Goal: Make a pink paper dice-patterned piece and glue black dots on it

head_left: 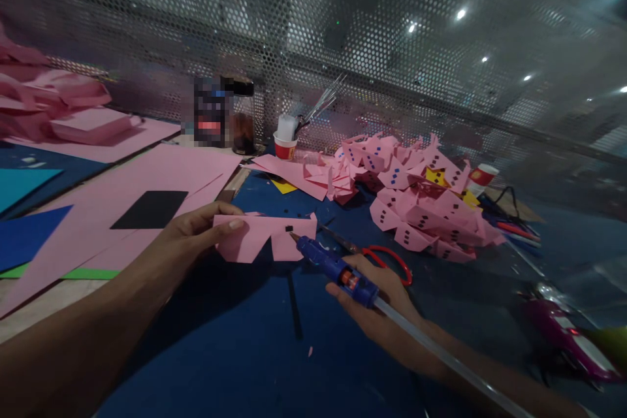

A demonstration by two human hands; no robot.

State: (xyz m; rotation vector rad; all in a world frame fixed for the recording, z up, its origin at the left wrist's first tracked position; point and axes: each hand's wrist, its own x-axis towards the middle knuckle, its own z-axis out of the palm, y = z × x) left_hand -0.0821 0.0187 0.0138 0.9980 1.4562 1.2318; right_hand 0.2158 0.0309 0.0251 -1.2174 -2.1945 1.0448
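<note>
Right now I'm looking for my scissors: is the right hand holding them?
No, the right hand grips a blue glue gun, while the red-handled scissors lie on the table just behind it.

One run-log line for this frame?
left hand: holds pink paper cutout | right hand: grips blue glue gun, nozzle on cutout | red scissors beside

We've got a worktable covered in dark blue paper sheeting, backed by a perforated metal screen. On it: big flat pink paper sheets at left with a black paper rectangle on top, a heap of folded pink paper pieces with black squares, red-handled scissors, a small red-and-white paper cup, and a purple glue gun far right.
</note>
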